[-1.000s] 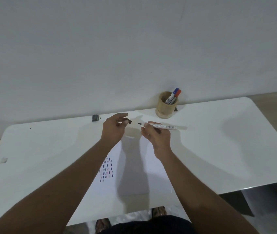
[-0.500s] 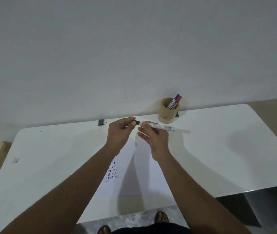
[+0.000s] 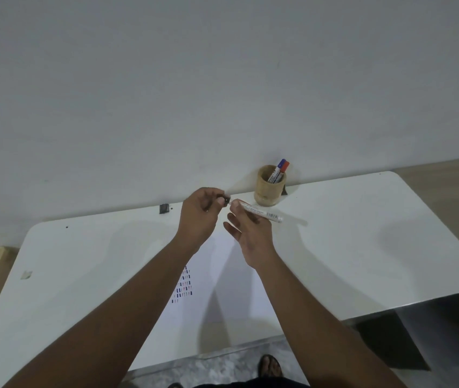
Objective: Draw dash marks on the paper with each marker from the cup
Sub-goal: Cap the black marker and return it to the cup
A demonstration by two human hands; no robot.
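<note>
My right hand [image 3: 249, 233] holds a white marker [image 3: 260, 212] level above the table, tip pointing left. My left hand [image 3: 199, 217] pinches the marker's black cap [image 3: 226, 199], which sits against the tip of the marker. The white paper [image 3: 222, 292] lies on the table under my forearms, with several short red, blue and dark dash marks [image 3: 183, 285] in columns near its left edge. A wooden cup [image 3: 269, 189] stands at the back of the table by the wall and holds two markers [image 3: 278, 170], one blue-capped and one red-capped.
The white table [image 3: 363, 242] runs up to a grey wall. A small black object [image 3: 164, 208] lies at the table's back edge left of my hands. My sandalled foot [image 3: 270, 366] shows on the floor below the front edge.
My left hand has brought the black cap rightward from a gap to the marker's tip. Both hands have risen slightly toward the back of the table.
</note>
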